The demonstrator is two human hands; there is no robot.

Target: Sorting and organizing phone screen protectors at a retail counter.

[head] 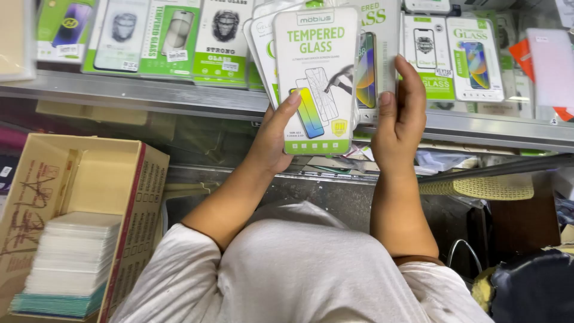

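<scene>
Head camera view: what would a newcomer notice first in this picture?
First, the fan of white and green screen-protector packs held up at the centre, the left hand under them and the right hand at their right edge. Then the shelf behind, lined with similar packs, and the cardboard box at lower left holding a stack of flat sleeves.

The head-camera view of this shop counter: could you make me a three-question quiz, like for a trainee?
1. True or false: both hands hold a fanned stack of white-and-green screen-protector packets.
2. Which hand's thumb lies across the front packet: A the left hand, B the right hand?
3. What sits inside the cardboard box at lower left?

Key: 1 true. 2 A. 3 A pile of thin clear-wrapped packets, pale above and teal at the bottom.
</scene>
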